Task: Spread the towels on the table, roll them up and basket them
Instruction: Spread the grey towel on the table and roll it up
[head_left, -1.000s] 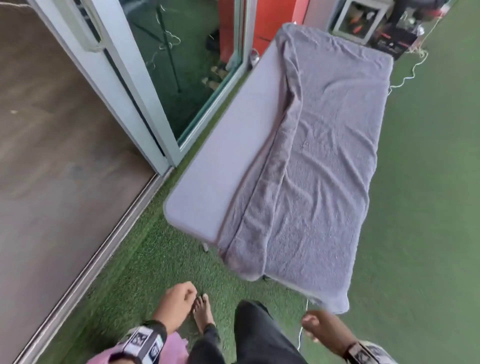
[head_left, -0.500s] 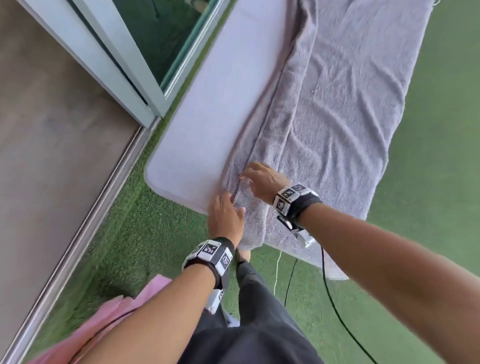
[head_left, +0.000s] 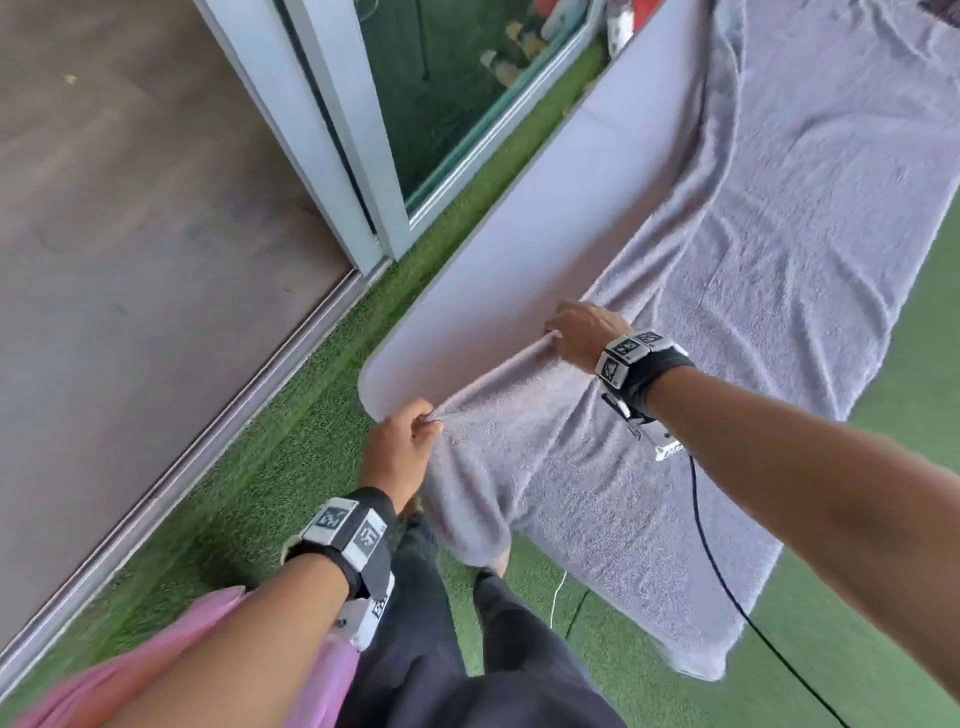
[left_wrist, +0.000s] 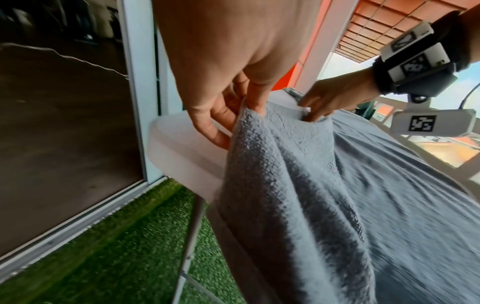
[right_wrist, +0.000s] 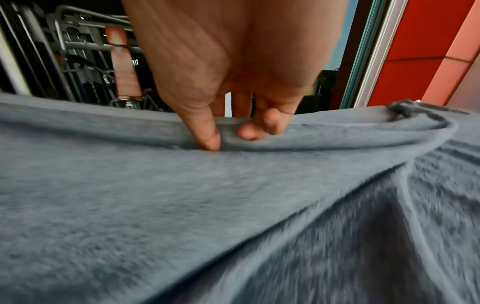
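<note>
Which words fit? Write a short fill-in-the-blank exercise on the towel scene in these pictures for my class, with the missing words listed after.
1. Both hands pinch the edge of the grey ____, which lies on the table.
2. The left hand grips it near the table's ____.
3. The right hand wears a black ____ with printed markers.
4. The ground under the table is covered in green ____.

Missing words: towel; corner; wristband; artificial grass

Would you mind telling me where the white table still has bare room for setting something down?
A bare strip of the white table runs between its glass-door-side edge and the grey terry towel. The near end is crowded: left hand and right hand pinch the towel's edge there.
</note>
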